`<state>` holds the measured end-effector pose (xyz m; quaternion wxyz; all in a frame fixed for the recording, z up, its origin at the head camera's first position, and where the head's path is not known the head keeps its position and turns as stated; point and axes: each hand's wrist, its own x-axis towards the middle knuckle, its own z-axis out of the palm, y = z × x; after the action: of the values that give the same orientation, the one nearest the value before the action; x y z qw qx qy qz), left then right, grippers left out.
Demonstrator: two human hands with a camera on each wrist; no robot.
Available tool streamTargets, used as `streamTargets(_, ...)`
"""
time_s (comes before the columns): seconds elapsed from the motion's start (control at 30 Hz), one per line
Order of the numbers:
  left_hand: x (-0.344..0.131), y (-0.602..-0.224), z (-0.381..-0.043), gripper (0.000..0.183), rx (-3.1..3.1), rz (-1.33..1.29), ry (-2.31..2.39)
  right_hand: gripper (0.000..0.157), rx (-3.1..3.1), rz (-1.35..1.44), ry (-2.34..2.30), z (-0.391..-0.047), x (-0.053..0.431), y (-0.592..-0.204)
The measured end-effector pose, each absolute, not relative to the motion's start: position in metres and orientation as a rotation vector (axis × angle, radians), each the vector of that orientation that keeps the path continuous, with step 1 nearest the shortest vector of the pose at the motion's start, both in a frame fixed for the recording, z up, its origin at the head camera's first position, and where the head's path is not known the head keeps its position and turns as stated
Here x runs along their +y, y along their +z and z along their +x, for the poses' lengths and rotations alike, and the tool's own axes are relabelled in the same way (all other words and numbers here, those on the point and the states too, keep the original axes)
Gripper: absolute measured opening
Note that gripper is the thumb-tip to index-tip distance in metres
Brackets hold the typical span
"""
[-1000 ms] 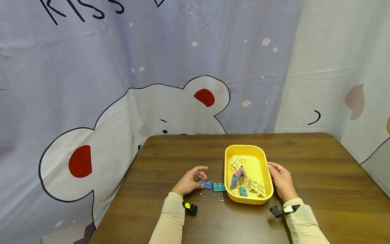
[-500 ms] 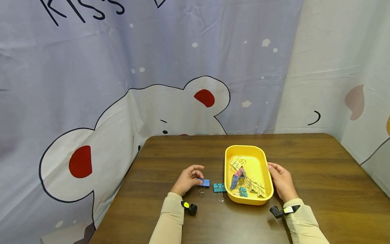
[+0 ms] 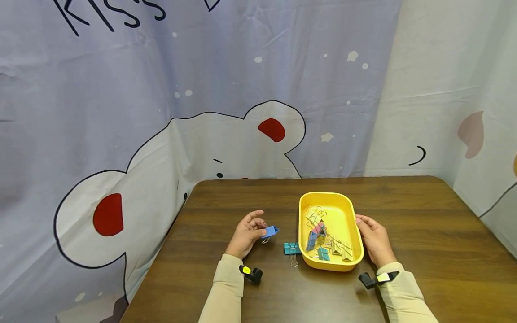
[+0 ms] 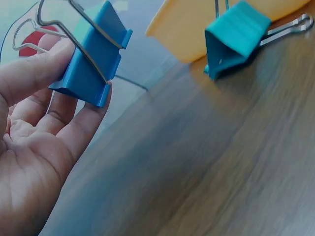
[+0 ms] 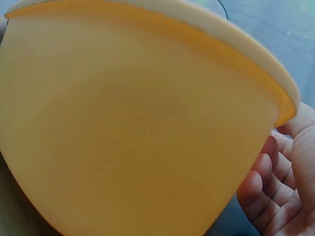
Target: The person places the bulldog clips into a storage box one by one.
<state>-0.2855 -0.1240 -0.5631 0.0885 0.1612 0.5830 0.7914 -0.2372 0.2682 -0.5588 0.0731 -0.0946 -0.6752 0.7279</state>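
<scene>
My left hand [image 3: 243,235] pinches a blue binder clip [image 3: 271,231] between thumb and fingers, over the table. In the left wrist view the blue clip [image 4: 91,61] shows its wire handles toward the palm. To its right a teal binder clip [image 3: 291,248] lies on the wood against the tray, a wire handle pointing to the front. My right hand [image 3: 374,241] holds the right rim of a yellow plastic tray [image 3: 330,266], fingers along the outer wall. The right wrist view is mostly filled by the tray's outer side [image 5: 133,128], with curled fingers [image 5: 252,186] at its edge.
Inside the tray are several more binder clips: yellow [image 3: 346,254], pink [image 3: 317,228], blue [image 3: 311,241] and teal [image 3: 323,254]. The brown wooden table [image 3: 420,233] meets a printed curtain [image 3: 226,80] at the back.
My left hand has lifted the blue binder clip away from beside the teal one, up and slightly back, and tilted it. The right hand and the tray have stayed in place.
</scene>
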Motion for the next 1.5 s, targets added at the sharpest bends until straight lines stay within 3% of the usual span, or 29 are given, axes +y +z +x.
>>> streamTargets(0.53,-0.056,-0.523,-0.280,0.051,1.442,0.296,2.607,0.056,-2.011,-0.259,2.198,-0.237,0.269,-0.562)
streamTargets(0.83,0.005,-0.499,-0.262,0.049,1.382,0.130,2.711,0.049,-1.974,-0.241,2.206,-0.238,0.268,-0.560)
streamTargets(1.07,0.025,-0.496,-0.251,0.050,1.443,0.016,2.745,0.051,-1.970,-0.216,2.194,-0.237,0.267,-0.563)
streamTargets(1.33,0.019,-0.493,-0.249,0.071,1.260,0.479,2.660,0.053,-1.992,-0.208,2.177,-0.238,0.266,-0.563)
streamTargets(1.5,0.009,-0.491,-0.251,0.070,1.135,0.611,2.661,0.052,-1.979,-0.218,2.186,-0.237,0.266,-0.562)
